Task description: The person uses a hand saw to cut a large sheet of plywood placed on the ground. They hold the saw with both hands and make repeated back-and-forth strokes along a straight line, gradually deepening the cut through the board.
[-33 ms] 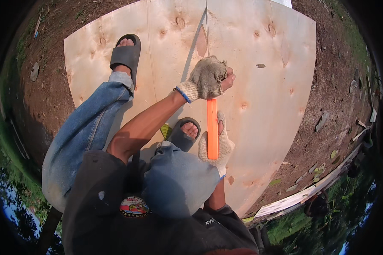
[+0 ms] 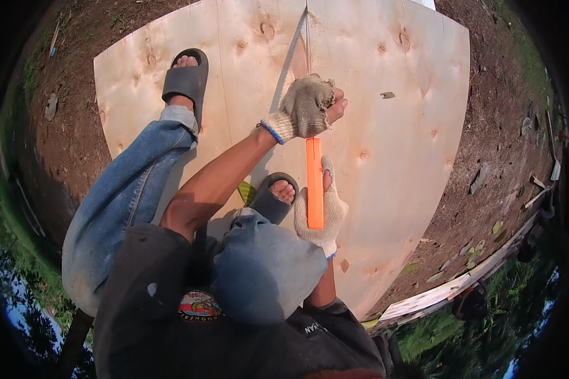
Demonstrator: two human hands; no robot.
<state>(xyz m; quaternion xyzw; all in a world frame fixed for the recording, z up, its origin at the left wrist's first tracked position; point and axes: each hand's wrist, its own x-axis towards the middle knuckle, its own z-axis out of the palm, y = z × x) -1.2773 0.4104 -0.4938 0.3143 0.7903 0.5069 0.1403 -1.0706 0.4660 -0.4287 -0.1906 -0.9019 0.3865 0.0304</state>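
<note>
A saw with an orange handle (image 2: 315, 183) points away from me over a pale plywood sheet (image 2: 385, 189). Its thin blade (image 2: 308, 44) shows almost edge-on, and a toothed shadow falls to its left. My left hand (image 2: 306, 106), in a worn grey glove with bare fingertips, is closed around the saw at the front end of the handle, hiding that joint. Lower down, my right hand (image 2: 322, 215), in a cream glove, is wrapped around the orange handle from beneath, thumb along its right side. Whether the blade sits in a cut is hard to tell.
My feet in dark sandals (image 2: 184, 81) rest on the plywood, left of the saw. A small dry leaf (image 2: 387, 95) lies on the sheet. Brown soil (image 2: 474, 158) with leaves surrounds it, and pale boards (image 2: 449, 287) lie at the lower right.
The saw and both hands have shifted slightly forward, away from me. My grip on it looks the same.
</note>
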